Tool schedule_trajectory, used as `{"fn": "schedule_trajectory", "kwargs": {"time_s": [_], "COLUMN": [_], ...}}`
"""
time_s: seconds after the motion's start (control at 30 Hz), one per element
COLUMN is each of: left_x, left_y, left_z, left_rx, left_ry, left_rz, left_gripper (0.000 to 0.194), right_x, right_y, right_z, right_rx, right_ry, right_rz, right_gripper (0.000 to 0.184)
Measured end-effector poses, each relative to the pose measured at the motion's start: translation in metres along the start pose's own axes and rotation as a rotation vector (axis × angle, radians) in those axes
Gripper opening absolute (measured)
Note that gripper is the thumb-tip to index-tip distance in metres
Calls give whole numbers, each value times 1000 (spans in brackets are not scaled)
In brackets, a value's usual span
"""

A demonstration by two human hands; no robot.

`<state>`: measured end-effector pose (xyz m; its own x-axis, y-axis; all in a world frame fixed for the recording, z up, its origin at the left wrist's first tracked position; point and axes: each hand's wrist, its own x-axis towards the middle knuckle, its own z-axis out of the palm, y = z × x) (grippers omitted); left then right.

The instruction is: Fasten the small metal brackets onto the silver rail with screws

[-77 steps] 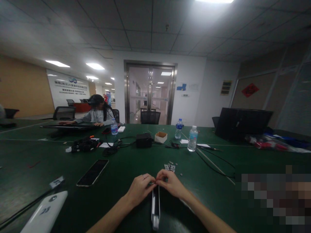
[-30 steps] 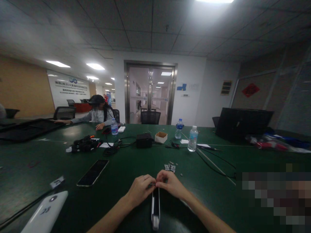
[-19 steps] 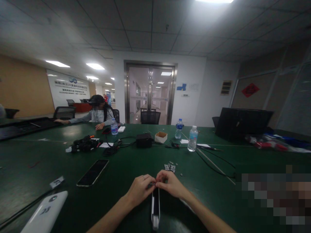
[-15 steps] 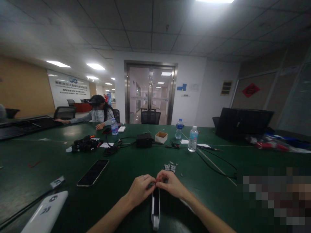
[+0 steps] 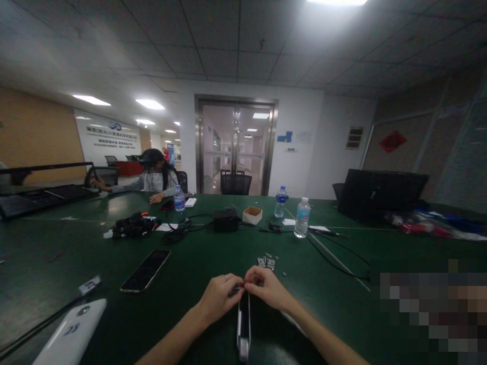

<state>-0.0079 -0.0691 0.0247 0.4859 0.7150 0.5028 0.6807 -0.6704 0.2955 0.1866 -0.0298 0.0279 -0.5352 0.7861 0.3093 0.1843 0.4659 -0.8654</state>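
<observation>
Through the head camera I saw, at the lower centre of the frame, a long, narrow, white-edged bar [image 5: 244, 350] with a dark middle and blunt pale end. At its far end the left hand [image 5: 219, 298] pinched a tiny glinting piece; the right hand [image 5: 269, 290] had its fingertips closed there, on what I couldn't tell. Flat silvery metal plates [image 5: 262, 262] lay just beyond on smooth dark-green tabletop [image 5: 205, 253].

Surface [image 5: 205, 263]: smooth, with a dull sheen, as I saw it.
Bar [image 5: 243, 343] toward the near edge: looked smooth; whether metal or plastic, I could not tell.
Hinge pieces [image 5: 270, 263]: looked like shiny metal.
Phone [image 5: 146, 271]: had a glossy face.
Device [image 5: 72, 334] toward the near left corner: looked like glossy plastic.
Bottle [image 5: 302, 219] toward the far edge: was clear plastic.
</observation>
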Motion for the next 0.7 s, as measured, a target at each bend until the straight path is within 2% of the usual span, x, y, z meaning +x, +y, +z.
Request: {"fn": "schedule_trajectory", "kwargs": {"time_s": [0.13, 0.3, 0.53, 0.7], "left_x": [0, 2, 3, 4], "left_y": [-3, -5, -7, -12], "left_z": [-1, -7, -14, -16], "left_rx": [17, 61, 121, 140], "left_ry": [-1, -98, -176, -215], "left_rz": [-2, -65, -119, -147], "left_gripper": [12, 12, 13, 12], "right_x": [-1, -2, -2, -3], "right_y": [2, 2, 1, 6], "right_z": [0, -5, -20, -31], "right_rx": [-69, -237, -425, -567], "right_ry": [2, 20, 11, -49], "right_rz": [-5, -31, -67, -60], "right_gripper": [8, 5, 5, 8]}}
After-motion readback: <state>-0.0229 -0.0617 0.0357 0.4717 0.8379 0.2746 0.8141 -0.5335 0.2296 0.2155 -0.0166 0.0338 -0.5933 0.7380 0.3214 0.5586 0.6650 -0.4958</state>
